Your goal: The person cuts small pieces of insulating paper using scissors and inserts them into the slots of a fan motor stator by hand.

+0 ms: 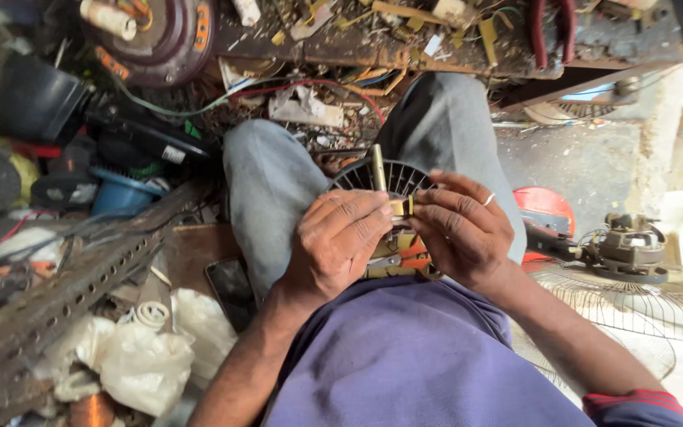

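Note:
My left hand point(340, 239) and my right hand point(460, 228) meet over my lap, both pinching a small yellowish strip point(401, 206) between their fingertips. Behind them a black ribbed fan motor housing point(393, 178) with a brass shaft point(378, 166) sticking up rests between my grey-trousered knees. Orange-handled pliers point(405, 255) lie on my lap under the hands, partly hidden. A ring is on my right hand.
A perforated metal bar point(65, 277) runs along the left, with white plastic bags point(144, 356) and a dark phone point(232, 291) below it. Motor parts and wires litter the bench at the top. A wire fan guard point(618, 308) and a motor point(630, 245) lie at right.

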